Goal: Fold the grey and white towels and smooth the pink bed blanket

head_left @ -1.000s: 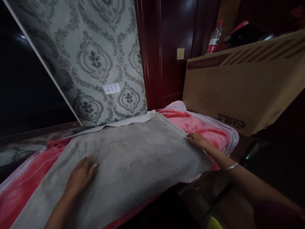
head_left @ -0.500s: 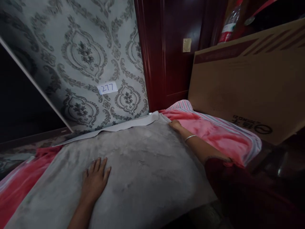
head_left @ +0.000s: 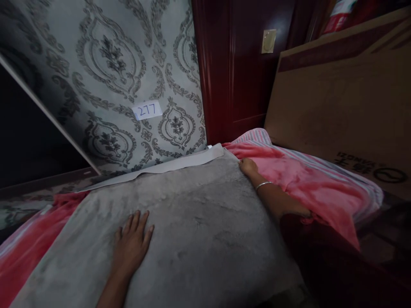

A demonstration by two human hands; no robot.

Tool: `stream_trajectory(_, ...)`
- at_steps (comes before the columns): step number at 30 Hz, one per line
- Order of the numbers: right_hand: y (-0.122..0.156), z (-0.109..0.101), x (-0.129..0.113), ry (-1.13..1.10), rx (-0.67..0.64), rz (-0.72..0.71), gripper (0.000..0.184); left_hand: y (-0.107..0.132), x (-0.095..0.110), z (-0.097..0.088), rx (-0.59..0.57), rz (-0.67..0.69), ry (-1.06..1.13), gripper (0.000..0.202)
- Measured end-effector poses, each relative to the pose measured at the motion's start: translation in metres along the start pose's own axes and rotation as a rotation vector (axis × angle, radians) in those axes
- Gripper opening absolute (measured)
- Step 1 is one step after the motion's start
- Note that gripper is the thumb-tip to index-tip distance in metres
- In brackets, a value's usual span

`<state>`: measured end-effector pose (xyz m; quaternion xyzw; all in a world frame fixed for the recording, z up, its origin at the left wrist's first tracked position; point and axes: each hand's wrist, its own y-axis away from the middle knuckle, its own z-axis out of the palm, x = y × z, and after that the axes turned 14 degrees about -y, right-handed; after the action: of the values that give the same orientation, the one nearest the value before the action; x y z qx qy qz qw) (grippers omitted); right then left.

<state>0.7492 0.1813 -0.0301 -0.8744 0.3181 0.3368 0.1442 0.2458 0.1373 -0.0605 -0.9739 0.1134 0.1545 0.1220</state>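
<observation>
A grey plush cloth (head_left: 199,222) lies spread in front of me, with a pale strip (head_left: 173,164) folded along its far edge. My left hand (head_left: 133,241) rests flat on the cloth, left of its middle, fingers stretched out. At the cloth's far right edge my right hand (head_left: 248,167) is closed, its fingers gripping the border; a silver bangle circles that wrist. Beneath the grey cloth, a pink-red blanket (head_left: 308,175) with a striped border sticks out on the right and on the left.
Patterned wallpaper (head_left: 109,85) bears a paper label (head_left: 147,110) reading 277. Beside it stands a dark red wooden panel (head_left: 244,85). A large cardboard box (head_left: 327,98) leans at the right, a bottle (head_left: 338,17) behind it. A dark panel (head_left: 28,132) is at the left.
The view has shifted, so the box and wall appear moved. My right hand keeps its grip at the cloth's edge, and my left hand stays flat on the cloth.
</observation>
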Motion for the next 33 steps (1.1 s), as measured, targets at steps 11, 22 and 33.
stream_trajectory(11,0.084,-0.056,0.058,0.039,-0.057,-0.101,0.038,0.002,0.008,-0.02,-0.036,-0.013,-0.005,0.059)
stream_trajectory(22,0.142,-0.072,0.094,0.065,0.01,-0.037,0.03,0.007,0.006,-0.039,-0.104,0.043,0.064,0.062)
stream_trajectory(33,0.172,-0.107,0.122,-0.096,-0.153,0.028,0.042,0.163,-0.141,-0.015,-0.125,-0.32,-0.002,0.058)
